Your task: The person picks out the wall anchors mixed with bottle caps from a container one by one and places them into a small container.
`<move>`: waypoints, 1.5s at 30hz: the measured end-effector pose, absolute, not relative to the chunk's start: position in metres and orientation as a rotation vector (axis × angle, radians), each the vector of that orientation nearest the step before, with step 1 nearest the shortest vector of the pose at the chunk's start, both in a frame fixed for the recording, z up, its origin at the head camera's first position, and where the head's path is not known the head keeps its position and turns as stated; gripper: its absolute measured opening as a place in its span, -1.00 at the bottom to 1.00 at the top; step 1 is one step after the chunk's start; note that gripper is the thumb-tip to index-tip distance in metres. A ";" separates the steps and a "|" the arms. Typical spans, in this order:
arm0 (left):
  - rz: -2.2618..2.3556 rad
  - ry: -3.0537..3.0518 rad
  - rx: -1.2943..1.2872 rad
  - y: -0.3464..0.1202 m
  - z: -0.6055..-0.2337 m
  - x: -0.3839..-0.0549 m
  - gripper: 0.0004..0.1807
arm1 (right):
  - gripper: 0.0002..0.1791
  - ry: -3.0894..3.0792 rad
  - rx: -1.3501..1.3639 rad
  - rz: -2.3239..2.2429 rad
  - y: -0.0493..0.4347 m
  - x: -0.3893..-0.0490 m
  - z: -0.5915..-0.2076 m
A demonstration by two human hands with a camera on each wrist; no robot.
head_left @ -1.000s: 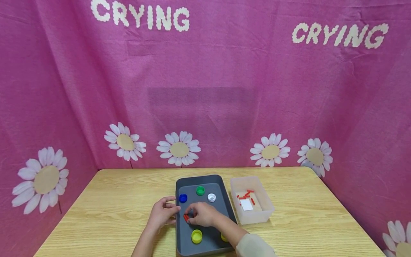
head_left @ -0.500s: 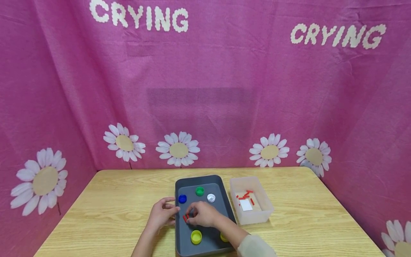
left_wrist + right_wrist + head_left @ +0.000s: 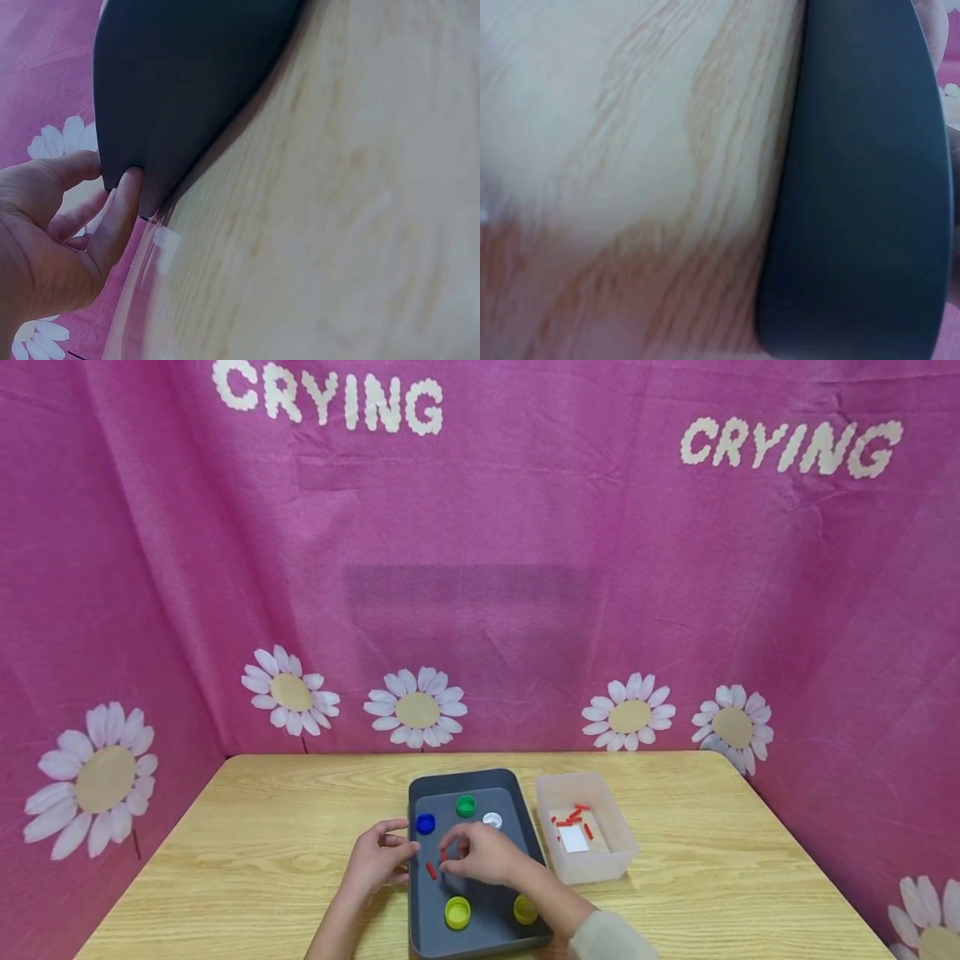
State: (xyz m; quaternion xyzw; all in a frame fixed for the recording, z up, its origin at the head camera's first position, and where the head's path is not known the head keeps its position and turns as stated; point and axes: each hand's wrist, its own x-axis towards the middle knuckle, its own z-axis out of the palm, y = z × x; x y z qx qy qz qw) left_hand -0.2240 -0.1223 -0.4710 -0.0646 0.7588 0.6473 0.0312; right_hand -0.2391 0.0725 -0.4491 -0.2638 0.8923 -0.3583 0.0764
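Observation:
A dark grey tray (image 3: 427, 935) lies on the table, with my left hand (image 3: 378, 857) holding its left wall. The left wrist view shows thumb and fingers at the rim and outer side of the tray. Over the tray, my right hand (image 3: 483, 857) pinches a small red stick (image 3: 443, 855) between thumb and forefinger. Another red stick (image 3: 431, 870) lies on the tray floor just left of those fingertips. Around them sit bottle caps: blue (image 3: 425, 823), green (image 3: 466, 806), white (image 3: 492, 820), and two yellow, a left cap (image 3: 457, 912) and a right cap (image 3: 526, 908).
To the right of the tray stands a translucent plastic box (image 3: 618, 860) with several red sticks (image 3: 574, 817) and a white square (image 3: 574, 838) inside. A wooden table (image 3: 292, 810) carries everything. A pink flowered curtain (image 3: 480, 635) hangs behind and at both sides.
My right hand has lifted one red stick off the tray floor and drawn slightly right with it, away from the other stick. The left hand stays at the tray's side.

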 end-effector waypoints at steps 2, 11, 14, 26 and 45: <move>2.002 2.333 -0.189 -0.122 -0.471 -0.224 -0.49 | -0.75 2.676 -0.795 -1.085 0.075 -0.239 -0.449; 2.032 2.324 -0.173 -0.122 -0.473 -0.225 -0.49 | -0.74 2.682 -0.815 -1.134 0.087 -0.242 -0.443; 2.022 2.334 -0.185 -0.122 -0.473 -0.225 -0.49 | -0.73 2.687 -0.802 -1.161 0.092 -0.241 -0.440; 1.984 2.352 -0.187 -0.122 -0.472 -0.225 -0.48 | -0.71 2.702 -0.850 -1.275 0.106 -0.240 -0.431; 1.982 2.353 -0.191 -0.122 -0.472 -0.223 -0.46 | -0.72 2.716 -0.765 -1.347 0.129 -0.236 -0.418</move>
